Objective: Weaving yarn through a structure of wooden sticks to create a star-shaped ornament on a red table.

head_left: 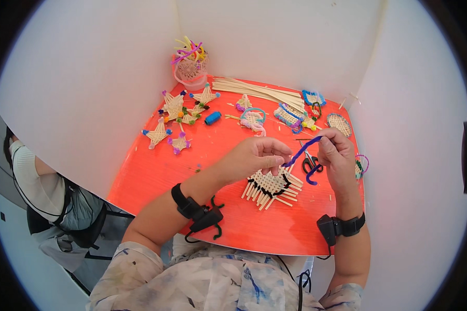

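Observation:
A bent purple-blue pipe cleaner (300,151) stretches between my two hands. My left hand (267,155) pinches one end of it with thumb and fingertips. Thumb and forefinger of my right hand (336,153) close on it further along, and a curled purple tail hangs below that hand. Under my left hand lies a piece woven from pale flat strips (270,182), with strip ends sticking out around it. Black fuzzy trim runs along part of its edge, and my left hand hides its upper part. Scissors with black handles (311,165) lie beside my right hand.
Woven stars (174,107) with coloured tips lie at the left, near a blue spool (213,118). Pale strips (259,93) are stacked at the back. A container (192,72) holds pipe cleaners. Small trimmed weavings (290,115) sit at right. White partitions surround the red table (161,194).

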`<state>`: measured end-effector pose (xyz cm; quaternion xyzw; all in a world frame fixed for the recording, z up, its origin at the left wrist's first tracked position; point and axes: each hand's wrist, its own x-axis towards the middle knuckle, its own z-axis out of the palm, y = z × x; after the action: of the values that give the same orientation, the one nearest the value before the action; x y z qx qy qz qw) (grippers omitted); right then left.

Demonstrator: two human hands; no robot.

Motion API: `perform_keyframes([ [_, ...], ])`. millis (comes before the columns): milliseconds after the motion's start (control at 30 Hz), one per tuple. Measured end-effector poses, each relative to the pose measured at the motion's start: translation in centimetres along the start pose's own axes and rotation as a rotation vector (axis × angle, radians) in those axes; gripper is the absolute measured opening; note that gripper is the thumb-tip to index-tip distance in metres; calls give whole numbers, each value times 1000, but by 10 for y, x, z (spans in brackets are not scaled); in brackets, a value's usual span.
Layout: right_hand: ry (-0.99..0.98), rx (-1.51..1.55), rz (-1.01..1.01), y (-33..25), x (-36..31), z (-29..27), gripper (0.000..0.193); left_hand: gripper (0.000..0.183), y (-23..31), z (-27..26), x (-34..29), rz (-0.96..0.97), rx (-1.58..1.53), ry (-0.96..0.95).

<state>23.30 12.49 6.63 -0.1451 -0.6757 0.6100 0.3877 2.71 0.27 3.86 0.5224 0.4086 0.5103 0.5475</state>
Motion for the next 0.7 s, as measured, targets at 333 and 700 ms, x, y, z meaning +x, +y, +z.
perform_keyframes([
  [333,-22,222,5,7,2,0,11,25,-11,2,1,67,140,10],
  [700,45,34,-70,5,-3,-5,10,26,-1,3,-10,29,123,180],
])
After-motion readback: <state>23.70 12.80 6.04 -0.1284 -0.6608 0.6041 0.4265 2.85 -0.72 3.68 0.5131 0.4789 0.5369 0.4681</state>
